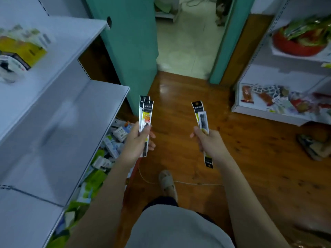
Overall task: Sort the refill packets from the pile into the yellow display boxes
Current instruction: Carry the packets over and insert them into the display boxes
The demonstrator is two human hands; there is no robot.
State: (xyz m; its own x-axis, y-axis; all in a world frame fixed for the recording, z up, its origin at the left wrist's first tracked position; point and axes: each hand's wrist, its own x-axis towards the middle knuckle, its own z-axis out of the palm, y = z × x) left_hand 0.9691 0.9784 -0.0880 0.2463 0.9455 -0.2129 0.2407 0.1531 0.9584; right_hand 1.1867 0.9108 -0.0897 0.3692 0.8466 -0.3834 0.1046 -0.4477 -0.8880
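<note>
Two hands out front, mid-frame, over glossy reddish wood-plank floor [188, 97].

Left hand [137, 142], left of centre: grip clenched round a couple of long, thin, flat refill packets [146, 113], thumb pressing across the front. Shiny plastic sleeves, black header on top, orange-yellow print under it, standing nearly upright and overlapping.

Right hand [207, 142], right of centre: grip wrapped round the middle of another slim packet [201, 115], tilted slightly left at the top. Black header, clear window with a dark strip inside, black tail end poking out below the fist.

Yellow display box [23, 49], upper left of the frame: blurry cardboard, sitting on a white metal shelf [75, 34].

Messy pile [107, 149] of small boxes and green-white packets, lower left, under the smooth white shelves. Too blurred to tell which are refills.

Right edge: more white shelving [265, 113] with crinkly snack wrappers. Teal door frame [125, 51] at top centre, pale tiled floor beyond.
</note>
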